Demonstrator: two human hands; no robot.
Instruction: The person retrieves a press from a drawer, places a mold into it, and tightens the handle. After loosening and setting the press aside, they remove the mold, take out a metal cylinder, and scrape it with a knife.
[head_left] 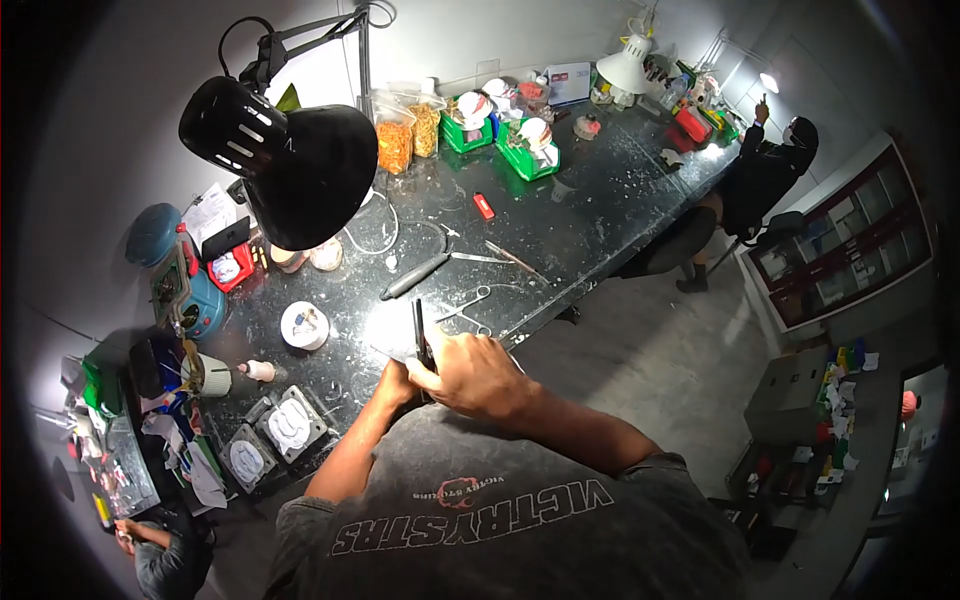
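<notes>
My right hand (478,372) is closed around a slim black tool (418,328) that stands nearly upright at the table's front edge; its exact kind does not show. Close against it is my left hand (399,378), low in front of my chest. Its fingers are mostly hidden behind the right hand and washed out by glare, so what it holds cannot be made out. Just beyond the hands lie scissor-handled metal pliers (468,308), a grey handpiece (415,277) with a cable, and a thin pointed tool (515,262).
A black desk lamp (310,165) hangs over the left side of the dark table (590,215). A white tub (304,325) and plaster moulds (291,425) are at left. Green bins (528,160) and a red lighter-like object (484,206) lie farther back. One person (770,180) sits right, another (170,555) lower left.
</notes>
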